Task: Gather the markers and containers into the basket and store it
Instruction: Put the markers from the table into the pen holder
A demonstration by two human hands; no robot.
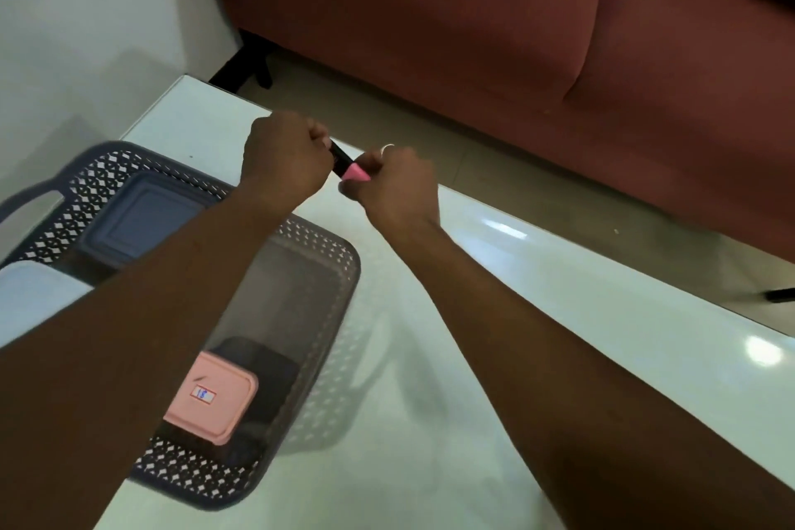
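Note:
Both my hands hold one marker (pixel 343 161) above the far edge of the white table. My left hand (pixel 284 157) is closed around its black body. My right hand (pixel 393 185) pinches its pink cap end. A grey perforated basket (pixel 331 267) stands on the table below my left forearm. Inside it lie a container with a blue-grey lid (pixel 144 215) at the far end and a dark container with a pink lid (pixel 215 400) at the near end. Part of the basket is hidden by my left arm.
The glossy white table (pixel 494 314) runs to the right and toward me. A dark red sofa (pixel 473 13) stands beyond the table across a strip of tiled floor (pixel 430 133). A white wall (pixel 86 13) is on the left.

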